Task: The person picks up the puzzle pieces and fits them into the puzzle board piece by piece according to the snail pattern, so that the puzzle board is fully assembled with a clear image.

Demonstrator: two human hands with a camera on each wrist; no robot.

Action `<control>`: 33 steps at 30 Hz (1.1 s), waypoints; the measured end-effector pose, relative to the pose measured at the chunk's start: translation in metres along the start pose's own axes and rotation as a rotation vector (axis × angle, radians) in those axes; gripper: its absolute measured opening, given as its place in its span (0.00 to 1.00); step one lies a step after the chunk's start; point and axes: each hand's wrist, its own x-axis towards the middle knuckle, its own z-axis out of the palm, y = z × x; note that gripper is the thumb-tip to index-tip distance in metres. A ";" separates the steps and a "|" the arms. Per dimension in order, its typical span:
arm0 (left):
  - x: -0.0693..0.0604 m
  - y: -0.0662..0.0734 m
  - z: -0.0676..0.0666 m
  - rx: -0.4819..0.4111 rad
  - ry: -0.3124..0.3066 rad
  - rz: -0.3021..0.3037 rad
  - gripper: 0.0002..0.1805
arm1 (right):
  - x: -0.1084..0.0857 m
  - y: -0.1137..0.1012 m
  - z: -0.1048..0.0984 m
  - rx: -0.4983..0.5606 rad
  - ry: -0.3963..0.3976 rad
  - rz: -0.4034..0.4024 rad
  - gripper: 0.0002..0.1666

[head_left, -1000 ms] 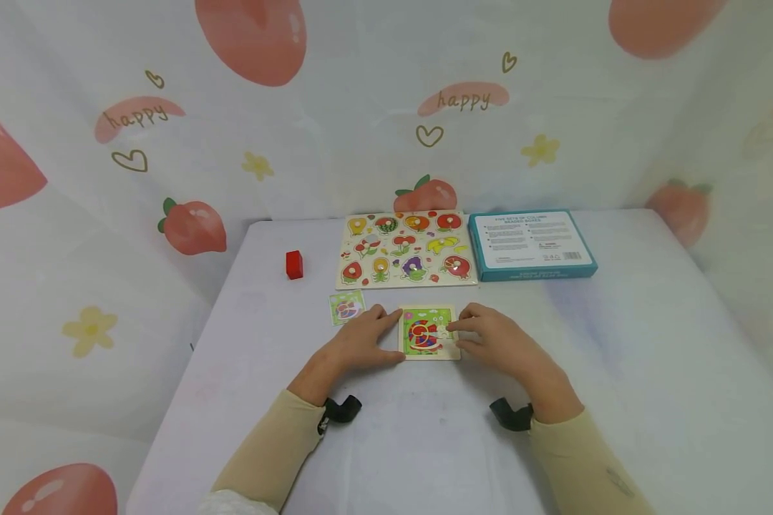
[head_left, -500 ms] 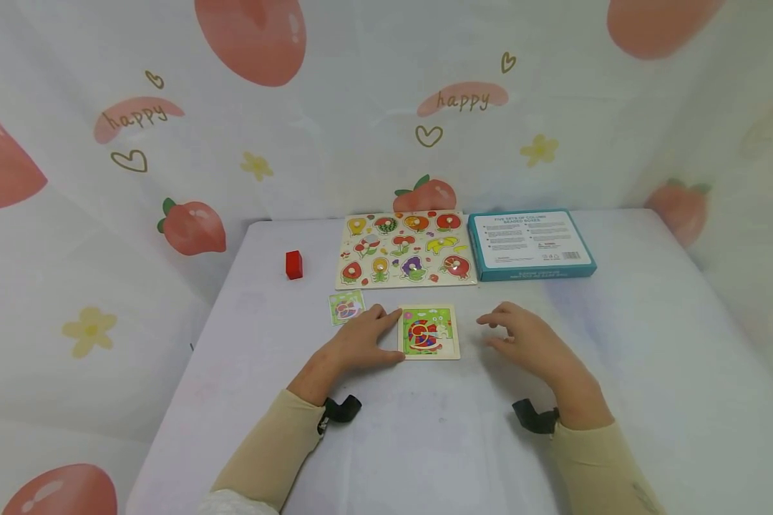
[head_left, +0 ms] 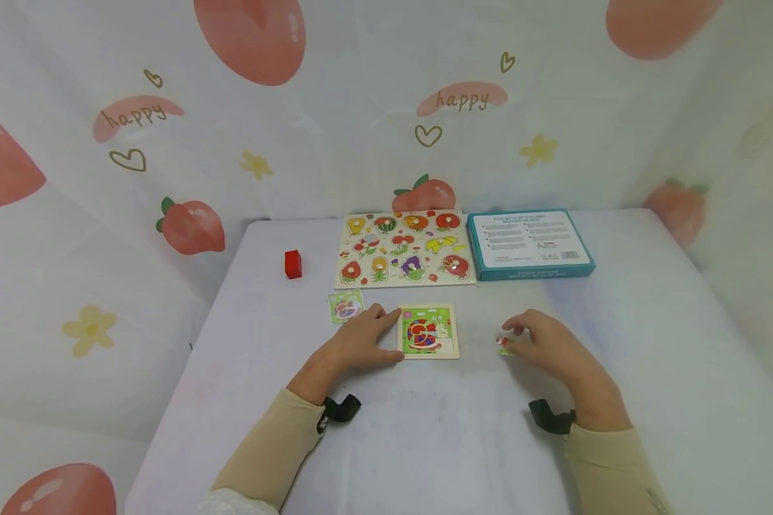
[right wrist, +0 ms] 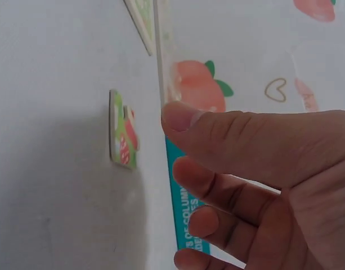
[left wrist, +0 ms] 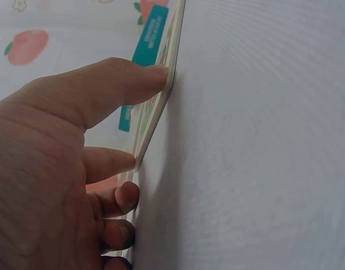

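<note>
A square wooden snail puzzle (head_left: 427,332) lies flat, with pale bare wood showing at its lower right. My left hand (head_left: 361,337) rests at its left side. In the left wrist view, the thumb (left wrist: 141,84) and index fingertip (left wrist: 124,160) touch the board's edge while the other fingers bend loosely. To the right of the board lies a loose puzzle piece (head_left: 503,347), green with red and white, partly covered by my right hand (head_left: 544,347). The right wrist view shows this puzzle piece (right wrist: 124,135) on the table, apart from the thumb (right wrist: 189,121) and fingers.
A small snail picture card (head_left: 345,306) lies beyond my left hand. Behind stand a fruit peg puzzle (head_left: 396,270) and a teal-edged box (head_left: 531,244) side by side. At the back left is a red block (head_left: 293,264). A patterned cloth hangs behind the table.
My right hand has moved off the puzzle's right side and rightward to the loose piece, which now shows beside the thumb. The left hand stays in place.
</note>
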 end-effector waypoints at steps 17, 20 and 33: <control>-0.001 0.002 -0.003 0.001 -0.005 0.004 0.50 | 0.000 0.021 0.013 0.030 -0.019 0.063 0.24; -0.001 0.002 -0.002 0.004 -0.004 0.003 0.50 | 0.000 0.022 0.014 0.035 -0.013 0.060 0.24; 0.001 0.000 0.000 -0.005 0.002 -0.001 0.50 | -0.007 0.015 0.001 0.098 0.042 0.044 0.20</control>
